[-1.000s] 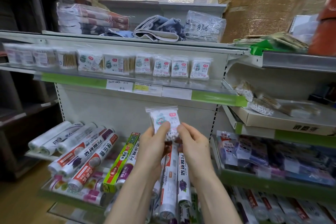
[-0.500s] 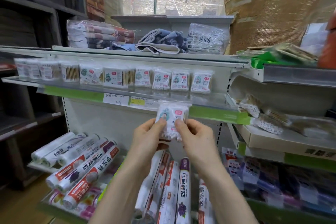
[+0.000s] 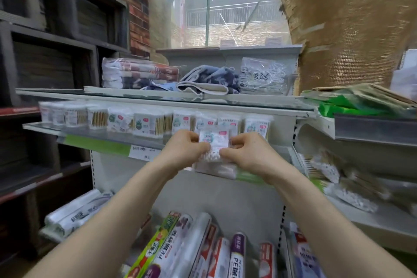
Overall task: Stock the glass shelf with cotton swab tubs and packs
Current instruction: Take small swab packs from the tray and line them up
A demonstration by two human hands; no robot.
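Pinching from both sides, the left hand (image 3: 187, 150) and the right hand (image 3: 247, 152) hold a small cotton swab pack (image 3: 214, 141) between curled fingers and thumbs at the centre of the frame. This pack stands upright with its printed face toward the camera, and white swab tips show at its lower end between the two thumbs. It sits right at the front edge of the glass shelf (image 3: 42, 127), level with the goods there; motion blur hides whether it touches the glass. A second clear pack (image 3: 216, 169) shows just below the hands, and I cannot tell whether either hand holds it.

Behind the hands, a row of swab tubs and packs (image 3: 144, 121) runs along the glass shelf from centre left to centre right. A green price strip (image 3: 97, 145) with a white price label (image 3: 141, 152) lines the shelf's front edge.

On the upper shelf lie wrapped folded towels (image 3: 140, 72), a blue patterned cloth (image 3: 209, 80) and a clear bag marked 8306 (image 3: 262, 79). At the bottom of the frame lie cling film rolls (image 3: 238, 255) and a green box (image 3: 155, 246). More bagged swabs (image 3: 327, 168) lie at centre right.
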